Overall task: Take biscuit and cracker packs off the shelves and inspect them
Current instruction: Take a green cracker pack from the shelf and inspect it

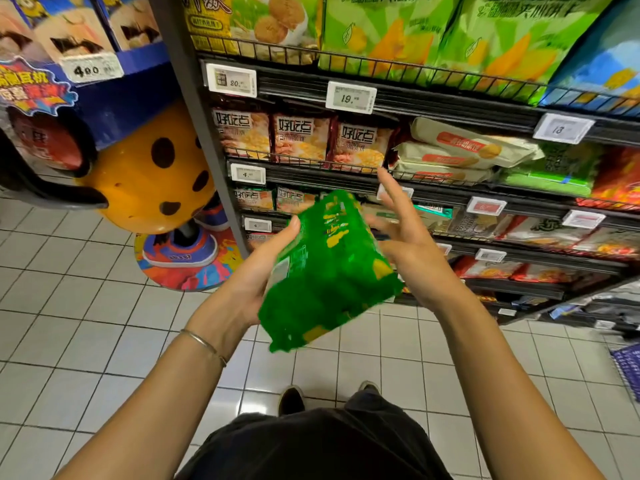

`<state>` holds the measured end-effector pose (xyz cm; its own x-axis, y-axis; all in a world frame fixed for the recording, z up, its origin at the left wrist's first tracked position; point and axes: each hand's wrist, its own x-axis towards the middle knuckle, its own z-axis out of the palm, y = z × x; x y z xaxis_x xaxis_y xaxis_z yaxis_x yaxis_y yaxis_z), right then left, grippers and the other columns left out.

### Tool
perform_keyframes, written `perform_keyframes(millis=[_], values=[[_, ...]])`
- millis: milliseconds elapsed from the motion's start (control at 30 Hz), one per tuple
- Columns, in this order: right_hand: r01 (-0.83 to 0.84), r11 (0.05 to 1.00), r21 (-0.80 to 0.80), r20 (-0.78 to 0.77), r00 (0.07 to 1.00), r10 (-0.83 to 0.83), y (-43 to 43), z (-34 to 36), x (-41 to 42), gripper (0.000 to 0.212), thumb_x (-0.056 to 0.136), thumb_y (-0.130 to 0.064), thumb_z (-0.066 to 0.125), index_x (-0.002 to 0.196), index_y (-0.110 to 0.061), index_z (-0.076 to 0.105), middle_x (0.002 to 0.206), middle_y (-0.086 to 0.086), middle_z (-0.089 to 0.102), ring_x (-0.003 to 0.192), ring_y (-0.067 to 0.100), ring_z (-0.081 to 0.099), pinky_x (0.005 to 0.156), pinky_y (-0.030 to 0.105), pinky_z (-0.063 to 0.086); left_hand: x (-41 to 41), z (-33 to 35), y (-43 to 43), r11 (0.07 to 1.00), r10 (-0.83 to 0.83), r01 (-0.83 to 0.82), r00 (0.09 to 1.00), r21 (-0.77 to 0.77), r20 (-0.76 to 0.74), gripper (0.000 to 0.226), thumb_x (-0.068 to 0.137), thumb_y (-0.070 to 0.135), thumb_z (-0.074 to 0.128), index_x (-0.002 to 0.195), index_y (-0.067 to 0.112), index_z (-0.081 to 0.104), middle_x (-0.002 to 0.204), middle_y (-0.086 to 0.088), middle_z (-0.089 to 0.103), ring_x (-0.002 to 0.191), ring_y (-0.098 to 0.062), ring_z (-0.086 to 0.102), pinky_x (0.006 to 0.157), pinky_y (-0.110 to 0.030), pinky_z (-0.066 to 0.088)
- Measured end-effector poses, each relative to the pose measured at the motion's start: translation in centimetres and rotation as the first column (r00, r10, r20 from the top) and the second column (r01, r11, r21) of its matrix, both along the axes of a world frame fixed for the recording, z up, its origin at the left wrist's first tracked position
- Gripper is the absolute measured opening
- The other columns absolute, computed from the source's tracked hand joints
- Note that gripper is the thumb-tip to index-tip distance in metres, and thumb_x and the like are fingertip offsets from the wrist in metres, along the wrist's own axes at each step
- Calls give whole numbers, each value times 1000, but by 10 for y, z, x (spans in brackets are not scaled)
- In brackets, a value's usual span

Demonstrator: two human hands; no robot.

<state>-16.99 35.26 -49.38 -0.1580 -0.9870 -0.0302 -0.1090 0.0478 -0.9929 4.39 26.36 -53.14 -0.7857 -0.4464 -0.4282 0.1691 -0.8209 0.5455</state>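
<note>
Could drop the green biscuit pack [329, 271] onto the tiled floor [86, 306]; gripped only by left hand [252, 275], thumb on the upper left edge, other fingers hidden behind, so cannot tell how firm; glossy film likely slippery; heavy motion blur, so probably being turned fast. Could also fumble with right hand [408, 244]; fingers straight and spread, holding nothing, just beside the pack's right edge; contact unclear, possibly grazing. Could crush the biscuits if clamped hard between 2 palms; soft bag, no rigid shell visible. Could knock stock on the wire-fronted shelves [311, 173] with the raised right fingertips; close in front of them. Sits off the shelf, mid-air before the torso, between both hands, tilted with 1 corner down. Looks bright green with yellow print and a pale label patch near the left side; text unreadable through blur; no tear or dent visible.
</note>
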Motion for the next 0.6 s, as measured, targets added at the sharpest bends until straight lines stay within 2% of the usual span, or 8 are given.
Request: perform_keyframes(millis=[67, 133, 200, 333, 400, 467, 533, 600], values=[[-82, 996, 19, -323, 943, 84, 5, -1, -4, 92, 93, -3, 74, 157, -49, 28, 170, -11, 11, 152, -8, 16, 108, 7, 34, -6, -2, 5, 996, -47, 48, 999, 74, -9, 48, 90, 46, 78, 126, 13, 77, 130, -15, 73, 119, -33, 72, 90, -45, 61], [-176, 982, 63, -439, 879, 185, 9, -5, -7, 87, 89, -13, 82, 157, -37, 35, 173, -5, 8, 157, 2, 4, 126, 31, 22, -12, -4, 11, 991, -68, 67, 998, 117, 2, 56, 91, 46, 78, 132, 9, 72, 128, -15, 74, 117, -33, 73, 89, -46, 61], [-185, 982, 33, -341, 922, 185, 13, -6, -8, 75, 81, -19, 85, 147, -24, 51, 169, 1, 24, 159, 13, 15, 126, 51, 24, -19, -7, 15, 997, -35, 28, 993, 66, 111, 68, 92, 57, 71, 140, 9, 66, 116, -11, 79, 104, -28, 78, 77, -41, 64], [-71, 995, -68, -242, 969, 53, 21, -8, -20, 58, 73, -18, 83, 127, -21, 63, 157, 0, 40, 151, 18, 37, 120, 52, 36, -24, -1, 18, 998, -15, 5, 990, 70, 140, 70, 100, 70, 44, 113, 14, 83, 114, -15, 79, 104, -33, 77, 77, -44, 64], [-5, 998, -67, -157, 988, -6, 26, -8, -30, 54, 71, -17, 83, 121, -29, 64, 153, -4, 42, 147, 16, 41, 118, 50, 40, -28, 3, 23, 999, 21, -26, 987, 27, 157, 57, 102, 60, 50, 102, 16, 86, 114, -15, 79, 102, -32, 78, 78, -44, 64], [62, 997, -56, -99, 993, -67, 29, -6, -40, 50, 71, -18, 80, 117, -33, 65, 150, -7, 45, 143, 14, 45, 116, 47, 43, -32, 2, 33, 984, 60, -18, 971, -180, 230, 36, 89, 43, 73, 112, 17, 82, 118, -14, 78, 99, -25, 78, 82, -40, 63], [102, 993, -53, -89, 990, -106, 31, -3, -50, 49, 73, -14, 81, 117, -30, 66, 144, -3, 51, 136, 18, 52, 112, 49, 47, -32, -1, 41, 820, 147, 65, 936, -568, 319, 81, 67, 38, 83, 141, 15, 61, 131, -4, 70, 112, -11, 71, 92, -31, 58], [129, 990, -49, -140, 981, -134, 31, -1, -60, 52, 75, -1, 86, 119, -23, 67, 137, 5, 55, 129, 30, 54, 108, 55, 48, -36, 1, 47, 594, 173, 115, 948, -796, 267, 106, 63, 36, 89, 156, 9, 44, 138, 4, 67, 126, -6, 65, 96, -20, 54]])
